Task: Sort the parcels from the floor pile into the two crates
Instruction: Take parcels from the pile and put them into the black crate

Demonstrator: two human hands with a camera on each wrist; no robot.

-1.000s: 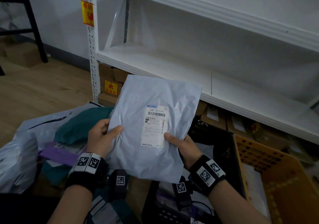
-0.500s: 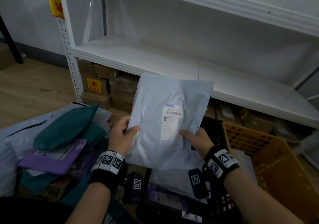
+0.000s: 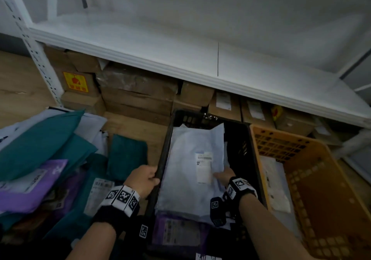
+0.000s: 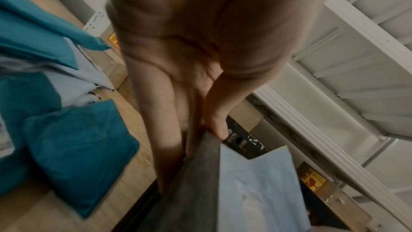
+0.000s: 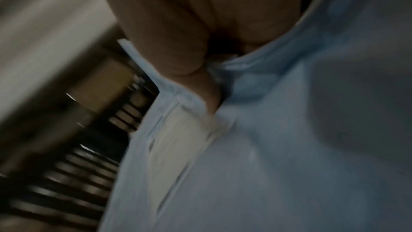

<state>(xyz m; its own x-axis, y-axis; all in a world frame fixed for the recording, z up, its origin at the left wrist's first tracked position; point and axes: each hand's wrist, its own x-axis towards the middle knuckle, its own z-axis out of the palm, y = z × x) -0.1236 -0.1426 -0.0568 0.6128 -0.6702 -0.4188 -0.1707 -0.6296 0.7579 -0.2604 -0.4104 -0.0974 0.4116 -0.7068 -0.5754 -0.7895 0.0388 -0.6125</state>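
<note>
The left hand's fingers (image 4: 169,130) curl over the left rim of the black crate (image 3: 160,171), with the thumb (image 4: 218,126) on the inner side of the rim, so the left hand (image 3: 143,181) clamps the crate edge. The knuckles face up in the head view and the forearm runs back toward the lower left, with a black wrist strap carrying square printed markers.

The right hand (image 3: 223,176) is down inside the black crate, at the right edge of the pale blue parcel (image 3: 190,171). In the right wrist view the thumb (image 5: 178,55) presses on top of the parcel beside its white label (image 5: 178,138), and the fingers seem tucked under the parcel's edge, pinching it; that picture is blurred, so how far the fingers close is hard to judge. The right forearm comes in from the lower right, also with a marker strap.

The pale blue parcel lies flat in the black crate, label up, covering most of what lies under it; a purple parcel (image 3: 176,233) shows beneath its near end. The label text is too small to read.

Just right of the black crate, touching it, stands the orange crate (image 3: 321,189), with white parcels (image 3: 275,183) against its left wall; its near end is cut off by the frame.

Left of the black crate the floor pile (image 3: 46,159) holds teal, purple and white parcels, partly cut off. Behind stand cardboard boxes (image 3: 136,95) under a white shelf (image 3: 180,59).
</note>
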